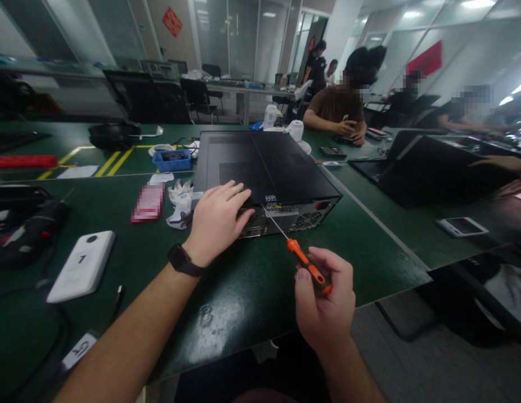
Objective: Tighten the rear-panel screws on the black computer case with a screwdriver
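A black desktop computer case (285,162) lies flat on the green surface (361,246), its rear panel with the fan grille turned toward the person. An orange-and-black screwdriver (294,248) meets that panel's upper edge; whether its tip sits in a screw cannot be told. The right hand (325,296) grips the screwdriver's handle, while the left hand (221,218), outstretched and grasping nothing, rests on the case's near edge. Just left are a crumpled white glove (180,202) and a blue plastic bin (173,162).
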`<action>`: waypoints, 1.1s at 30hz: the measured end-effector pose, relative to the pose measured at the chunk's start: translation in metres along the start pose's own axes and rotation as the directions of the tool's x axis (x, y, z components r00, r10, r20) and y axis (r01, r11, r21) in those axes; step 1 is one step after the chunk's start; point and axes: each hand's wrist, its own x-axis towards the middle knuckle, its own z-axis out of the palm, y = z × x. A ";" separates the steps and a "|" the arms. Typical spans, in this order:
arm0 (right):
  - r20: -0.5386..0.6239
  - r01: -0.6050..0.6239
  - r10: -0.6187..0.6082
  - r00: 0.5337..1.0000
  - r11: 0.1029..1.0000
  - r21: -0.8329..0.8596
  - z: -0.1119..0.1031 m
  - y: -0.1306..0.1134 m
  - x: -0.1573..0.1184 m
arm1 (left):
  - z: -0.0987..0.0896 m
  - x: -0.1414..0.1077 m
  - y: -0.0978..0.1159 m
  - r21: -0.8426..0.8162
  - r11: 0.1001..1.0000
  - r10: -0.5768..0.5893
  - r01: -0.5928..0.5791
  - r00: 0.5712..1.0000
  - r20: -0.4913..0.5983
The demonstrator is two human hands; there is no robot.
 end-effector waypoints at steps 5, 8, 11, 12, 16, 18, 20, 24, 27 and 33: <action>-0.034 0.092 -0.093 0.995 0.995 -0.026 0.001 -0.002 0.006 | 0.009 0.001 0.007 -0.112 0.991 0.066 -0.074 0.995 -0.072; -0.034 0.083 -0.084 0.996 0.996 -0.035 0.002 0.000 0.006 | 0.013 0.001 0.011 -0.125 0.989 0.067 -0.079 0.992 -0.103; -0.006 0.025 -0.025 1.000 1.000 -0.001 0.002 0.001 0.004 | 0.015 0.002 0.013 -0.128 0.990 0.040 -0.056 0.992 -0.123; 0.005 0.003 -0.003 1.000 1.000 0.018 0.002 0.001 0.004 | 0.015 0.003 0.014 -0.129 0.990 0.033 -0.050 0.991 -0.126; 0.031 0.001 -0.002 1.000 0.999 0.041 -0.001 -0.005 0.005 | 0.017 0.003 0.017 -0.134 0.991 0.013 -0.030 0.992 -0.126; 0.037 0.036 -0.037 0.999 0.999 0.028 -0.002 -0.008 0.007 | 0.018 0.003 0.018 -0.136 0.990 0.011 -0.029 0.991 -0.134; 0.056 0.059 -0.061 0.997 0.998 0.037 -0.003 -0.009 0.008 | 0.019 0.003 0.019 -0.138 0.990 0.008 -0.028 0.990 -0.142; 0.085 0.071 -0.076 0.993 0.996 0.062 -0.004 -0.008 0.008 | 0.021 0.003 0.019 -0.148 0.989 0.000 -0.022 0.989 -0.149; 0.088 0.080 -0.085 0.992 0.995 0.064 -0.004 -0.009 0.008 | 0.021 0.002 0.019 -0.155 0.988 0.004 -0.029 0.987 -0.159; 0.094 0.101 -0.106 0.990 0.993 0.056 -0.005 -0.011 0.009 | 0.022 0.001 0.019 -0.139 0.990 0.012 -0.037 0.984 -0.178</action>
